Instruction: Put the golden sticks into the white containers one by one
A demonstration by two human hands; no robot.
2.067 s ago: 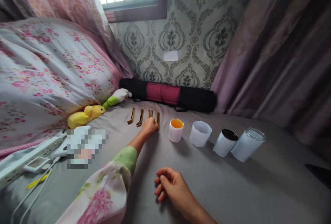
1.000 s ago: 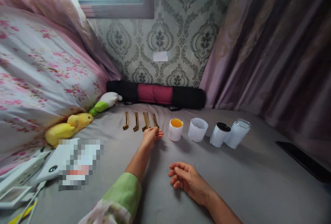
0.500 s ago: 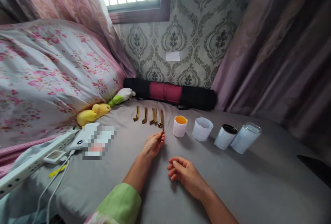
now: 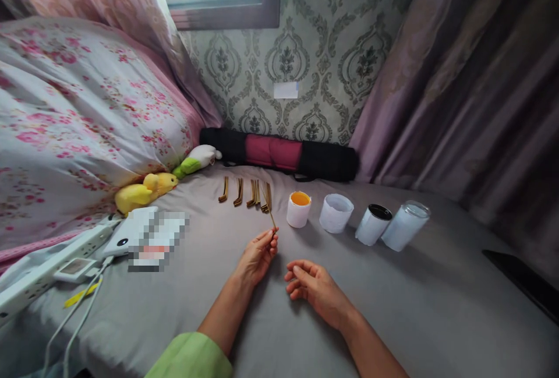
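Note:
My left hand (image 4: 258, 254) pinches the near end of a thin gold bent straw (image 4: 270, 215) between thumb and fingertips. The straw points away from me and leans left, its far end overlapping the rightmost group of straws (image 4: 264, 207) in view. More gold bent straws lie to the left in small groups, among them a left-hand bundle (image 4: 224, 190) and a second bundle (image 4: 238, 193). My right hand (image 4: 315, 288) is just right of the left one, over the grey sheet, fingers loosely curled and apart, with nothing in it. A white-wrapped cup with an orange inside (image 4: 299, 214) stands beyond both hands.
Rightward stand a wide white cup (image 4: 336, 218), a dark-mouthed can (image 4: 371, 229) and a tall glass jar (image 4: 404, 231). A black and red roll bag (image 4: 279, 154) lies along the wall. Leftward are plush toys (image 4: 146, 191), a power bank (image 4: 131, 235) and a power strip (image 4: 56, 267).
The straw in my left hand now shows at more length, tilted leftward, and the hand sits slightly nearer to me. My right hand keeps its pose. The whole view has shifted a little.

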